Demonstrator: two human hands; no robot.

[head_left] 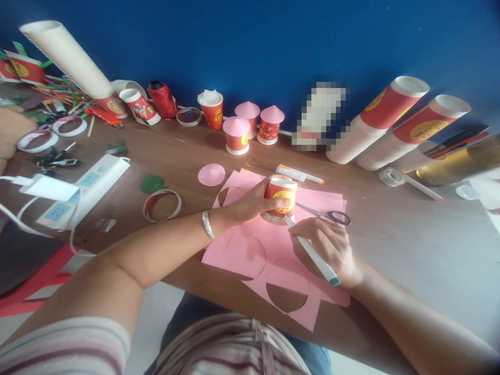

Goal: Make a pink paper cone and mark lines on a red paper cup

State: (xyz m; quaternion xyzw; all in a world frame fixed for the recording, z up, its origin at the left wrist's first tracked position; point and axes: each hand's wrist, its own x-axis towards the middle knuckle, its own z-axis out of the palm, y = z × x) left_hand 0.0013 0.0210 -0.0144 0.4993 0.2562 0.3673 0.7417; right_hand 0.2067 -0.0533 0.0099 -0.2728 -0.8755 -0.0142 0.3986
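Observation:
My left hand (252, 202) is closed round a short red and white paper cup (279, 188) with a yellow emblem. In my right hand (330, 244) is a white marker (317, 260) with a green end; its tip is at the cup's lower rim. Under both hands lie pink paper sheets (238, 256), one with round holes cut out. Scissors (338, 217) rest beside my right hand, partly hidden. Behind the cup is another white marker (307, 176) with orange ends. A flat pink paper cone (211, 175) lies to the left.
Three small cups with pink cone roofs (236, 136) stand near the blue wall. Tall paper cup stacks (385, 112) lean at the right, by a tape roll (392, 176). A power strip (88, 187) with cables and a paper ring (162, 205) lie left. Another person's hand (14, 130) shows at the left edge.

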